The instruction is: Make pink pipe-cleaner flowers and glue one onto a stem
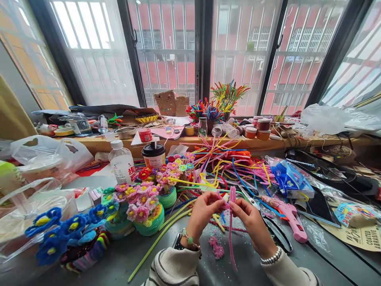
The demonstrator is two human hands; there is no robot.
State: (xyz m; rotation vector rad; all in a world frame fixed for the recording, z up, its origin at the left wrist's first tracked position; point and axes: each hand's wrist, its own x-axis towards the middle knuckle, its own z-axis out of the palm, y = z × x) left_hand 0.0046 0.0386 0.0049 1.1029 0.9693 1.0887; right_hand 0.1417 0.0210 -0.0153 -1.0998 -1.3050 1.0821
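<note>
Both my hands meet over the front middle of the grey table, fingers pinched on a pink pipe cleaner. Its upper part is bent into a loop standing above the fingertips, and a long end hangs down between the hands. My left hand grips it from the left, thumb and fingertips pressed together. From the other side my right hand pinches it below the loop. Beneath them, a small pink fuzzy piece lies among glittery specks on the table. Scissors lie just beyond my right hand, partly covered.
Pots of pipe-cleaner flowers and blue flowers crowd the left. A pink glue gun lies at right, its cord trailing forward. Loose pipe cleaners heap behind the hands. A bottle and a lidded cup stand back left.
</note>
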